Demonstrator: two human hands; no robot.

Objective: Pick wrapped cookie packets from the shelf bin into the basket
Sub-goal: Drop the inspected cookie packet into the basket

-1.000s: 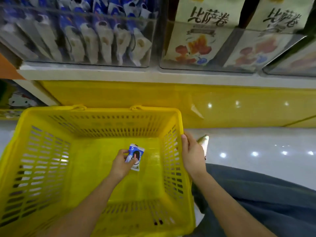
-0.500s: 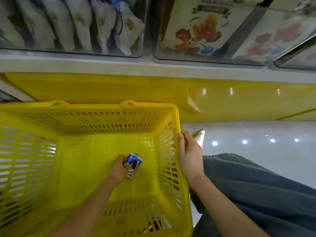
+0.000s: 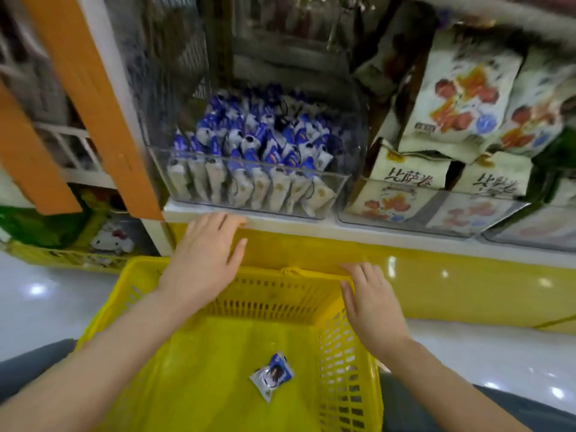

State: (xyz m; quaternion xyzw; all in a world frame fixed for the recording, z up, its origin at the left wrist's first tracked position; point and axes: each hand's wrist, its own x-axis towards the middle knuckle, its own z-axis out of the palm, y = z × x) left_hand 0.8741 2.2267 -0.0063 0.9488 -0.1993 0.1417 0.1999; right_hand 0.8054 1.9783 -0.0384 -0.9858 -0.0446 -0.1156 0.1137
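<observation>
My left hand is flat and empty, just under the clear plastic bin of crinkly blue-white packets. Right hand lies loose-fingered on the rim of the slotted yellow basket, gripping nothing. One packet lies flat on the basket floor.

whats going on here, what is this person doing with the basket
A person is moving wrapped cookie packets from a clear shelf bin into a yellow basket. One packet lies on the basket floor. The left hand is empty, fingers straight, and reaches up toward the bin, which is full of blue and white packets. The right hand rests at the basket's far right corner.
</observation>
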